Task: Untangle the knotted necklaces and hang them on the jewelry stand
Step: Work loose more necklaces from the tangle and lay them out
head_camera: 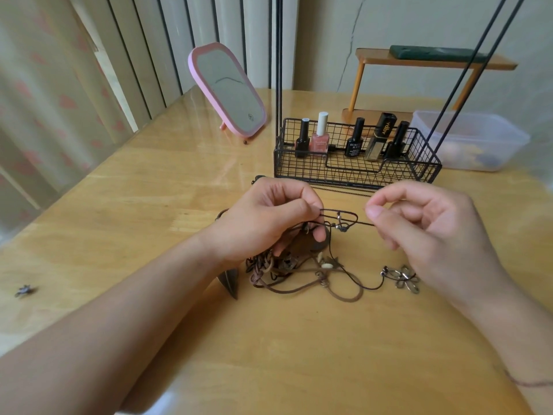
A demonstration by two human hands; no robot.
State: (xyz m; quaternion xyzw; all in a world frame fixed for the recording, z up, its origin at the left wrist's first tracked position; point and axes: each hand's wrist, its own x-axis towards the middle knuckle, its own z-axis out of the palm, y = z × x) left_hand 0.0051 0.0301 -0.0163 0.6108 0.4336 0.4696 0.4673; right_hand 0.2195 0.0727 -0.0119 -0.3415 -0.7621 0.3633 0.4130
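Note:
A tangle of brown cord necklaces (302, 272) lies on the wooden table just below my hands. A thin dark cord (344, 218) with small silver beads is stretched between the hands. My left hand (269, 217) pinches one end of that cord loop, and my right hand (425, 223) pinches the other end between thumb and forefinger. A metal flower pendant (405, 278) rests on the table under my right hand. A dark leaf pendant (230, 281) lies by my left wrist. The black wire jewelry stand (353, 163) rises behind the hands, its thin rods running up out of view.
Several nail polish bottles (320, 139) stand in the stand's basket. A pink mirror (227, 91) leans at the back left. A clear plastic box (469, 142) and a small orange shelf (431, 61) sit at the back right. A small metal charm (25, 290) lies far left.

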